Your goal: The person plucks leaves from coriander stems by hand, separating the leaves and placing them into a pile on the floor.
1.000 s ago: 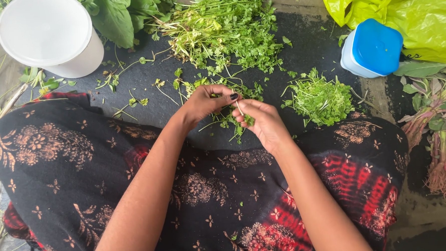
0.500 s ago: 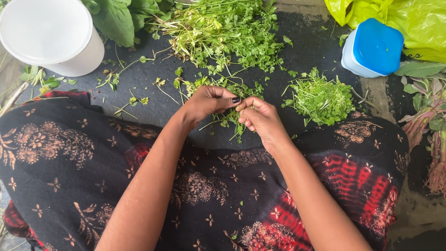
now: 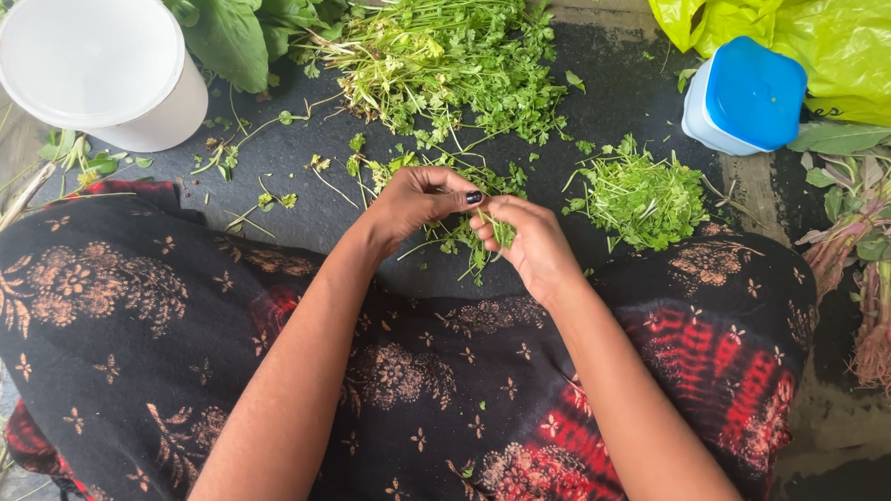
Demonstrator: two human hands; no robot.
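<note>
My left hand and my right hand meet over my lap, both pinching one small sprig of green herb between the fingertips. A big loose heap of the same leafy herb lies on the dark mat just beyond my hands. To the right of my right hand sits a smaller, tidy pile of plucked leaves. Stray stems and leaves are scattered to the left of my left hand.
A white lidded tub stands at the back left beside broad green leaves. A small container with a blue lid lies by a yellow plastic bag at the back right. Red-rooted plants lie at the right edge.
My hands have drawn closer together on the sprig and shifted slightly; the piles and containers stay where they were.
</note>
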